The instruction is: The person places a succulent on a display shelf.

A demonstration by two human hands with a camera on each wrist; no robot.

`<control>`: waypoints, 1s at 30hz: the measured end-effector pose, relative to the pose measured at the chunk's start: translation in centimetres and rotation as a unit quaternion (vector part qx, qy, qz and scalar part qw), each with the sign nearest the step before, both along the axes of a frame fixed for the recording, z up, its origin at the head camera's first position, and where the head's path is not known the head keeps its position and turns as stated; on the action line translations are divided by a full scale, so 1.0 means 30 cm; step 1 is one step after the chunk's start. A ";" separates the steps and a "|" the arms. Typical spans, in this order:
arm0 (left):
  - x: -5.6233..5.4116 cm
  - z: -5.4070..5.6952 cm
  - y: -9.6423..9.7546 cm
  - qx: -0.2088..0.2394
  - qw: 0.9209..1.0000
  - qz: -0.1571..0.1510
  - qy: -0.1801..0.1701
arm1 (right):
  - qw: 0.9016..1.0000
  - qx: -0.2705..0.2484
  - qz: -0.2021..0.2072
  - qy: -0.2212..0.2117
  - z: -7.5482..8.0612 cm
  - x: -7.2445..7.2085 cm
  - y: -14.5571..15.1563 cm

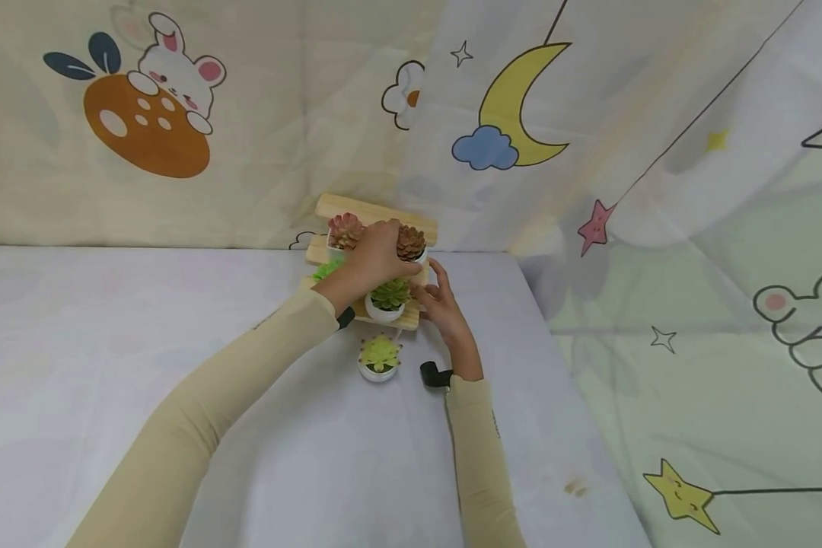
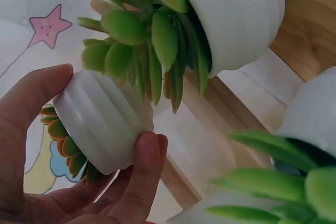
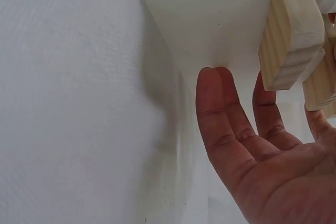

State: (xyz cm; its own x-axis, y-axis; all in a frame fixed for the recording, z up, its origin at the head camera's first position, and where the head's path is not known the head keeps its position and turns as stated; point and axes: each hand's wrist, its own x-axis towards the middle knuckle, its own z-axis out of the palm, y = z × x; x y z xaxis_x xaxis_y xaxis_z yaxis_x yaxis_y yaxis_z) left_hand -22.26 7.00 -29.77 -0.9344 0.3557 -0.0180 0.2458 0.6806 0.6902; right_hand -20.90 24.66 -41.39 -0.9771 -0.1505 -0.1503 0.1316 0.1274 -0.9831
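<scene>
A tiered wooden stand (image 1: 377,209) with light slats holds several potted succulents against the back wall. My left hand (image 1: 378,260) reaches over it and grips a ribbed white pot (image 2: 102,124) between thumb and fingers. That pot carries a brown succulent (image 1: 411,242), tilted sideways in the left wrist view. At the stand's right side is my right hand (image 1: 447,308), its fingers extended and fingertips touching the white side panel (image 3: 210,19). Below the left hand, a green succulent (image 1: 390,294) sits in a white pot on the lowest slat.
A pink succulent (image 1: 345,230) stands at the upper left of the stand, with a bright green one (image 1: 327,269) lower down. In front of the stand, a yellow-green potted succulent (image 1: 380,353) sits on the white table (image 1: 144,365). Printed cloth walls rise behind and to the right.
</scene>
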 end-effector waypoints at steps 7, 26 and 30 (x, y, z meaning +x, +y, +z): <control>-0.012 -0.028 0.007 -0.010 1.000 -0.007 -0.022 | 1.000 0.001 -0.005 -0.009 0.003 0.000 -0.006; -0.005 -0.058 0.003 0.020 1.000 0.002 0.010 | 1.000 -0.001 -0.005 -0.005 0.002 -0.004 -0.005; 0.002 -0.070 -0.003 0.034 0.999 0.005 0.005 | 1.000 -0.003 -0.006 -0.005 0.004 -0.003 -0.003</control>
State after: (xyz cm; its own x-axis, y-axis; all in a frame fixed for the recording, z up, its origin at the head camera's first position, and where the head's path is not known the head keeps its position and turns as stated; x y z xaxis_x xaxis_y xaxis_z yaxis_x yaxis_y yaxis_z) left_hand -22.21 6.91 -31.86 -0.9381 0.3461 0.0158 0.2468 0.6355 0.7316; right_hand -20.99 24.57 -41.26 -0.9774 -0.1388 -0.1592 0.1429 0.1206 -0.9824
